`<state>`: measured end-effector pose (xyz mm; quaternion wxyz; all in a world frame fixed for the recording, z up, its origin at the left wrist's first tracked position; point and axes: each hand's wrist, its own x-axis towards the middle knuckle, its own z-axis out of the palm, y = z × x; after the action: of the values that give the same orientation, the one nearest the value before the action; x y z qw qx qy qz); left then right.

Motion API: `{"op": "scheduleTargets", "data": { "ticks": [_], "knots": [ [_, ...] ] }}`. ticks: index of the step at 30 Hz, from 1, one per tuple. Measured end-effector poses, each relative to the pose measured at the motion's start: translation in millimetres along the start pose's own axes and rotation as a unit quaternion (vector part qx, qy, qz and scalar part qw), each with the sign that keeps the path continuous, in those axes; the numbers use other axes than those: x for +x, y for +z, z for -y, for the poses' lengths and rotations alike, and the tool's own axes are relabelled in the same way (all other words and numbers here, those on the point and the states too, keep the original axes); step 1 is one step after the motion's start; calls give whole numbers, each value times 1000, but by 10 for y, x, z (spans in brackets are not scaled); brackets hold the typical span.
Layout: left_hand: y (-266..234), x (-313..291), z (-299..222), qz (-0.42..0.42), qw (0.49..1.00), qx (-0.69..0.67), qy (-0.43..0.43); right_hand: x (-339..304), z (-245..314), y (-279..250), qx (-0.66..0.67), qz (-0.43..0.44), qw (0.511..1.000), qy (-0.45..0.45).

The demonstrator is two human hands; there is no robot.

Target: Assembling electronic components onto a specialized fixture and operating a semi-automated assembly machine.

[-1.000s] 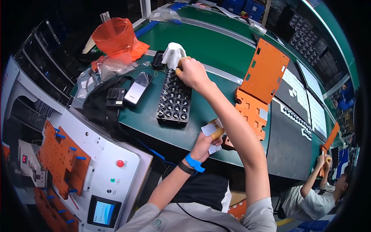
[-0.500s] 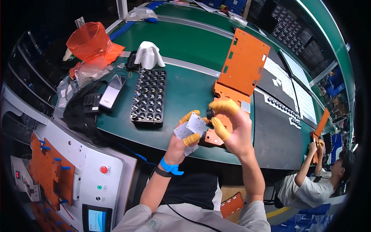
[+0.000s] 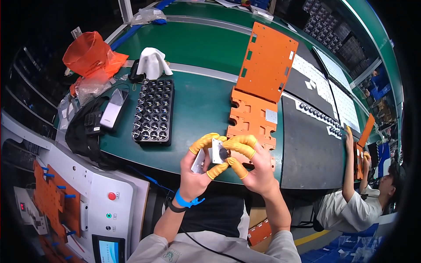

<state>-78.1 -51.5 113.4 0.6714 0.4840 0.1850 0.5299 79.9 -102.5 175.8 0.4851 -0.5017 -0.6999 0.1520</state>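
Yellow finger cots cover some fingertips of both hands. My left hand [image 3: 194, 175] grips thin light-grey metal plates with small holes. One plate [image 3: 216, 150] is held upright at the fingertips, while another plate [image 3: 198, 163] lies against the palm. My right hand [image 3: 256, 164] pinches a small black round part [image 3: 224, 153] against the face of the upright plate. Just beyond the hands lies an orange fixture [image 3: 254, 116] with cut-out recesses, its orange lid [image 3: 266, 63] raised. A small grey plate [image 3: 271, 115] rests on the fixture.
Left of the hands stands a black tray [image 3: 151, 141] filled with several cylindrical parts. A white cloth [image 3: 151, 63], an orange bag [image 3: 90, 55] and a silver-white device [image 3: 113, 111] lie farther left. A black mat [image 3: 305, 149] is at right, with a person [image 3: 351, 206] beyond. A machine panel [image 3: 120, 175] borders the left.
My right hand has brought the black part down against the plate, and the hands are closer together. The plate has turned upright. The head view has shifted slightly.
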Motion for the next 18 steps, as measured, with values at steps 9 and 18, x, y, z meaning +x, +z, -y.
{"op": "scheduleTargets", "data": {
  "ticks": [9, 18],
  "knots": [
    [-57, -2, 100, -6, 995, 96, 29, -60, -51, -114, -73, 20, 997, 12],
    [0, 3, 83, 14, 995, 93, 27, -103, -117, -187, -7, 18, 1000, 0]
  ]
}}
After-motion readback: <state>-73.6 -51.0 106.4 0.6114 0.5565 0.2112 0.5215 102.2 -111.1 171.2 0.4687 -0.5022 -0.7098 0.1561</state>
